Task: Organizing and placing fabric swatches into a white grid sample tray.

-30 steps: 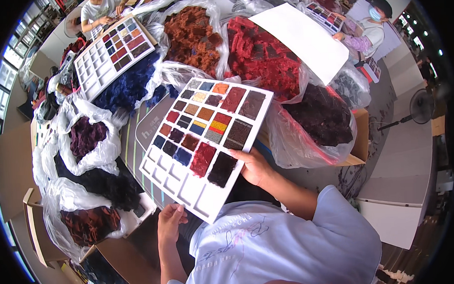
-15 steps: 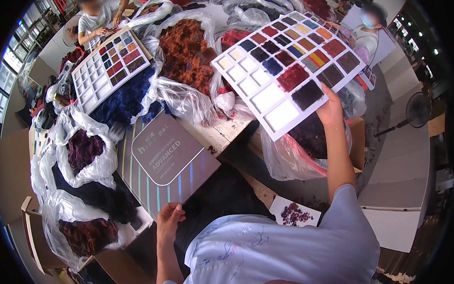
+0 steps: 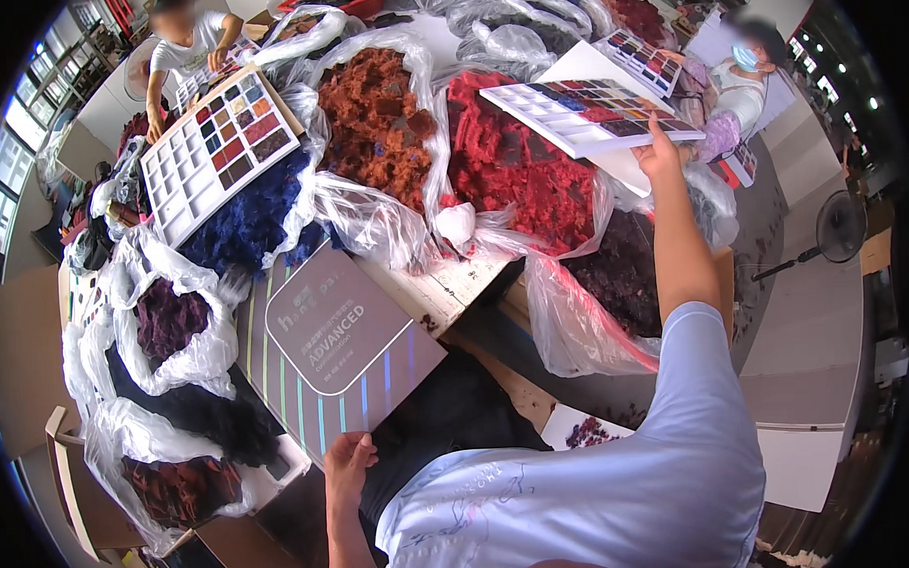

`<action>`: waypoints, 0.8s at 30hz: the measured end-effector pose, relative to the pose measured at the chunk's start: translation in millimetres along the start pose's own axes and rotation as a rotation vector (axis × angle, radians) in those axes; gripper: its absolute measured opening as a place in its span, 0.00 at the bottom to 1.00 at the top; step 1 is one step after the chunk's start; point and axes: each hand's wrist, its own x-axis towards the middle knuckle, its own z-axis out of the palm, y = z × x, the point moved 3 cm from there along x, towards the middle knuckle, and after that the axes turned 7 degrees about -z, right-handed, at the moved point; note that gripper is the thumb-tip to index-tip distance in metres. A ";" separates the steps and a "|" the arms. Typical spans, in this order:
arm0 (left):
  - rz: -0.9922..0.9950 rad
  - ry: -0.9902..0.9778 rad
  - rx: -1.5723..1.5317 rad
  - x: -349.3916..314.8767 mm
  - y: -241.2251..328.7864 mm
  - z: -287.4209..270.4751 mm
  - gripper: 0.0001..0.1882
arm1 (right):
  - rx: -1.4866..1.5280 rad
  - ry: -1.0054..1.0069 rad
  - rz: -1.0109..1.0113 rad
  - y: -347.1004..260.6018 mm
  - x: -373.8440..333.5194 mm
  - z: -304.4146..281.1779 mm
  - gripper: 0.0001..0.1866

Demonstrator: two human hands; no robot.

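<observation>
In my raised right hand (image 3: 658,155) is the near edge of a white swatch tray (image 3: 609,130). Its small compartments hold coloured swatches, with white bare ones at the left; it is tilted nearly edge-on over a red pile and a white board. My left hand (image 3: 350,456) is closed at the lower edge of a large grey printed cover (image 3: 377,372) with shiny coloured stripes, thumb on top. A second white swatch tray (image 3: 181,178), partly filled, leans on a blue fluffy pile at the left.
Plastic bags of fluffy dyed fibre surround me: rust-orange (image 3: 374,127), red (image 3: 516,172), blue (image 3: 247,206) and purple (image 3: 170,316). One co-worker (image 3: 201,47) reaches over trays at far left; another (image 3: 743,89) is at far right. A black fan (image 3: 839,226) stands at right.
My right hand has carried the swatch tray up and away and tilted it flatter, uncovering the red pile. My left hand has shifted slightly down. The far-left co-worker's arm reaches to the second tray.
</observation>
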 end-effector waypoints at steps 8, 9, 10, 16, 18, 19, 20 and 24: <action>0.004 0.026 0.155 10.7 4.9 -2.6 0.15 | 0.050 -0.041 -0.340 -23.4 35.9 -14.6 0.29; 0.000 0.017 0.189 12.8 7.9 -2.5 0.15 | 0.012 -0.028 -0.373 -33.6 45.7 -17.7 0.29; -0.004 0.005 0.224 15.5 10.7 -2.7 0.16 | 0.010 -0.022 -0.374 -40.7 54.0 -21.8 0.29; 0.071 0.107 0.193 1.4 7.6 -0.8 0.17 | -0.762 0.106 -0.462 -33.7 54.6 -24.9 0.25; 0.064 0.139 0.155 0.1 11.4 1.2 0.17 | -0.690 -0.071 -0.691 9.9 25.2 30.1 0.21; 0.066 0.163 0.128 -1.8 12.8 4.5 0.17 | -0.741 -0.147 -0.506 28.2 -20.4 77.0 0.17; 0.060 0.191 0.106 3.8 15.6 6.5 0.17 | -0.665 -0.222 -0.455 37.6 -52.7 104.4 0.15; 0.052 0.217 0.024 23.4 18.5 11.1 0.18 | -0.645 -0.703 -0.194 117.4 -149.7 198.6 0.16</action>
